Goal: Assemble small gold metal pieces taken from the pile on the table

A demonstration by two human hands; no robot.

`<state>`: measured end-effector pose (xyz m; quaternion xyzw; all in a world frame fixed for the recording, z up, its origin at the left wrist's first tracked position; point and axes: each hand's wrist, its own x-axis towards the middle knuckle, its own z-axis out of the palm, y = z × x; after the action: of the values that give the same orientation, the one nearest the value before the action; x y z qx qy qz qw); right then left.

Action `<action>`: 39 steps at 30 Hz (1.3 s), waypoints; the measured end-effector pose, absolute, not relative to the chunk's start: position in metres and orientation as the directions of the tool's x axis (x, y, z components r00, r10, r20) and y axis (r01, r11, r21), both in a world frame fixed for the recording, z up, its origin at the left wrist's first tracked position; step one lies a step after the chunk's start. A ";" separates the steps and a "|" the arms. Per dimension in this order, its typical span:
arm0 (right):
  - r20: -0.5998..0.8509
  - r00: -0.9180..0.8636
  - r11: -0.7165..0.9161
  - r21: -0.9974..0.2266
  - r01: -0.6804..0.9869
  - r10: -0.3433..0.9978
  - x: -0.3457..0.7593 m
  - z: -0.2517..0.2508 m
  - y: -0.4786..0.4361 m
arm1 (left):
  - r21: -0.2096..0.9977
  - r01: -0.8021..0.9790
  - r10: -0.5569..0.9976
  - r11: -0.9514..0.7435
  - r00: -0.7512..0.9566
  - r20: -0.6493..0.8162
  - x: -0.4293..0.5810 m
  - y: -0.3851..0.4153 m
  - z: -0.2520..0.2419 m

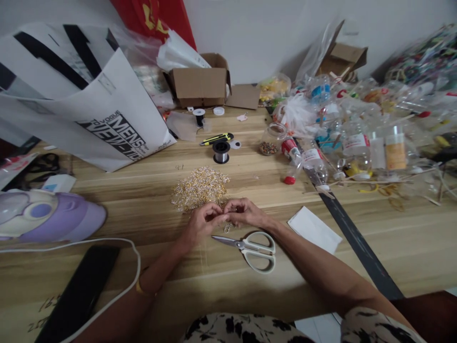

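Pinching a piece between them, mostly hidden and too small to identify, the left hand point(203, 221) and right hand point(247, 213) meet. Small rings point(227, 228) show just below the grip; the gold-and-silver pile point(202, 186) lies just beyond. Steady both hands, clear of the scissors point(243, 245) nearer the body.

A lettered white bag point(119, 107) stands left of a cardboard box point(198, 85), with plastic bottles point(356, 143) cluttered at right.
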<state>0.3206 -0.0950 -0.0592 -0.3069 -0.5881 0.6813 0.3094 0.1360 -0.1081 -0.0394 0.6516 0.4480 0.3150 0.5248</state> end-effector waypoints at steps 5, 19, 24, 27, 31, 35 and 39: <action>-0.047 -0.626 -0.126 -0.989 -0.083 0.779 0.321 -0.060 -0.094 | 0.949 0.310 0.897 -0.057 0.433 -0.087 0.136 -0.105 -0.044; -0.060 -0.597 -0.153 -0.982 -0.106 0.800 0.320 -0.058 -0.095 | 0.918 0.371 0.898 -0.142 0.439 -0.039 0.135 -0.107 -0.043; -0.069 -0.591 -0.168 -0.979 -0.114 0.803 0.320 -0.058 -0.093 | 0.933 0.339 0.894 -0.121 0.446 -0.046 0.130 -0.104 -0.041; -0.072 -0.593 -0.175 -0.977 -0.118 0.802 0.320 -0.059 -0.092 | 0.935 0.334 0.896 -0.121 0.443 -0.042 0.127 -0.102 -0.040; -0.066 -0.578 -0.167 -0.978 -0.123 0.813 0.321 -0.059 -0.092 | 0.934 0.332 0.909 -0.131 0.416 -0.020 0.120 -0.099 -0.042; -0.048 -0.532 -0.071 -0.997 -0.024 0.845 0.320 -0.054 -0.094 | 0.934 0.330 0.921 -0.140 0.390 0.001 0.113 -0.096 -0.043; 0.132 -0.477 0.288 -0.919 0.270 0.869 0.321 -0.046 -0.095 | 0.925 0.340 0.929 -0.171 0.369 0.036 0.110 -0.095 -0.043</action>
<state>0.3206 -0.0951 -0.0462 -0.3896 -0.7309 0.4520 0.3314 0.1102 -0.0954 -0.0426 0.6925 0.4581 0.3254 0.4524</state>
